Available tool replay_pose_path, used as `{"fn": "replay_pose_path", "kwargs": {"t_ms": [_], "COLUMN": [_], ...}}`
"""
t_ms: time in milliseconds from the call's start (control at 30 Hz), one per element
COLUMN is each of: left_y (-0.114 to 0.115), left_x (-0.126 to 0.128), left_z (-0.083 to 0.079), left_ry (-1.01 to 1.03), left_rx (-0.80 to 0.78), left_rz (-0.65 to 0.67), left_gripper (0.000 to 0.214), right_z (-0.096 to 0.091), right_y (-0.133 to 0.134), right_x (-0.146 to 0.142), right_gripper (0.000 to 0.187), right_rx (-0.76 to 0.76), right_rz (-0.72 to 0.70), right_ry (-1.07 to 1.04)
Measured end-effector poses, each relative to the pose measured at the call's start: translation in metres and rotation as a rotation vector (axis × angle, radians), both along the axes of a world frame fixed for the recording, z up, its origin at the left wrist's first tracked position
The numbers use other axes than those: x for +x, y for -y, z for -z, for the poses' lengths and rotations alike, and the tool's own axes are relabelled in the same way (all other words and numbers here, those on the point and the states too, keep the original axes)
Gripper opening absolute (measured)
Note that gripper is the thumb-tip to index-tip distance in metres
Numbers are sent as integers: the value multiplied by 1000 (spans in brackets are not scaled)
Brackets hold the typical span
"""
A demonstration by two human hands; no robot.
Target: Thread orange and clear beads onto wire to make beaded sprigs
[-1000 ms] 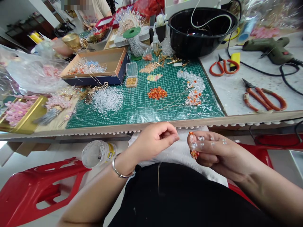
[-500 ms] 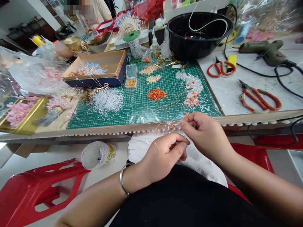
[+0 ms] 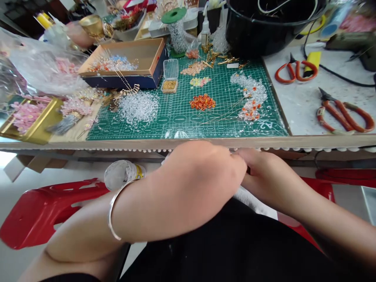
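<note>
Fingertips (image 3: 242,153) of both hands meet just below the wooden table edge (image 3: 188,143), and the back of the left hand (image 3: 199,176) hides most of the meeting point. Pinch or no pinch: cannot tell. Fingers of the right hand (image 3: 272,181) are curled and lie close together, reaching in from the right of the view. Left fingers are curled out of sight beyond the knuckles, so their state cannot be told.

Held item: none visible. Any such item would lie at the meeting point of the two hands, and its long axis cannot be read. The left hand lies nearer the camera, while the right fingertips show more openly at that point.

Directly beyond the fingers runs a pom-pom fringe (image 3: 293,149) along the table edge, then a green cutting mat (image 3: 223,131). On the mat, straight ahead, sits a pile of orange beads (image 3: 202,102). Ahead and to the right lies a curved run of clear and orange beads (image 3: 251,98); ahead and to the left, a heap of clear beads (image 3: 138,107).

Further right of the fingers: orange-handled snips (image 3: 345,115). Toward the body: a white towel (image 3: 255,203) over a black garment (image 3: 235,239). Left of the fingers: a silver bangle (image 3: 111,211) on the left wrist, a plastic jar (image 3: 123,174) and a red plastic stool (image 3: 49,207).
</note>
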State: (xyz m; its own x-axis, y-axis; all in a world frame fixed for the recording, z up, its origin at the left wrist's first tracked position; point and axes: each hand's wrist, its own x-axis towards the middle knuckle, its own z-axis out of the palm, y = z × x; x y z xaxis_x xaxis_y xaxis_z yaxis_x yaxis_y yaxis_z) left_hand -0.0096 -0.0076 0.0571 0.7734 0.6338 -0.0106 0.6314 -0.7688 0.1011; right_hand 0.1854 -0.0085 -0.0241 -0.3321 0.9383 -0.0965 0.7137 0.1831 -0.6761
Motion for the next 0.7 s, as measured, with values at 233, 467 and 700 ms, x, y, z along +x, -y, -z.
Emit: {"fn": "replay_pose_path", "kwargs": {"t_ms": [233,467,700], "left_y": [-32,-29,-42], "left_x": [-2,-3,-7], "left_z": [31,35,50], "left_ry": [217,304,463], "left_rx": [30,-279,-1033], "left_rz": [-139,-374,-474], "left_gripper": [18,30,40], "right_z": [-11,-8,-13], "right_y": [8,10,10], "right_x": [11,23,24], "right_gripper": [26,39,37], "right_rx": [-156,-463,-367], "right_rz": [-49,-81,-53], "right_ry": [-106,-284,-380]}}
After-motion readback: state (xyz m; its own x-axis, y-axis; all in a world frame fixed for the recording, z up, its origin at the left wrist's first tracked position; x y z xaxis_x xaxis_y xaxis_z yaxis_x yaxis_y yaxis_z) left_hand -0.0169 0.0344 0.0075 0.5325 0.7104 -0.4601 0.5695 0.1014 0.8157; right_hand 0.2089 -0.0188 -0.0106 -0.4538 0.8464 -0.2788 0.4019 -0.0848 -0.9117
